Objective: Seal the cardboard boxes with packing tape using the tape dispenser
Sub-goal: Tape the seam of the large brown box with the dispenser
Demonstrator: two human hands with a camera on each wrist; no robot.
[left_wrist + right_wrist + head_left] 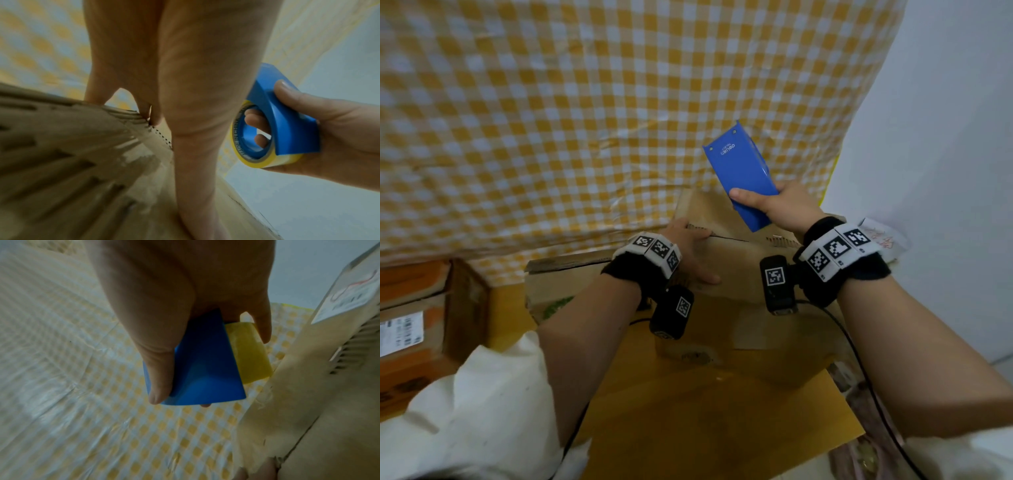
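A brown cardboard box (739,274) stands on a wooden surface against a checked cloth. My left hand (690,251) holds its top left edge, fingers over the far side and thumb on the near face; the left wrist view shows the fingers (152,113) hooked over the corrugated edge of the box (82,146). My right hand (777,204) grips a blue tape dispenser (743,174) above the box top, raised clear of it. The dispenser (281,116) carries a roll of yellowish tape (265,160), with fingers through its core. From the right wrist, the thumb lies on the dispenser (205,369) beside the tape (248,352).
A yellow-and-white checked cloth (585,120) hangs behind the box. A white wall (945,137) stands to the right. Other cardboard boxes (417,318) with labels sit at the left. A white paper label (883,240) is stuck at the box's right end. Wrist-camera cables run down below my arms.
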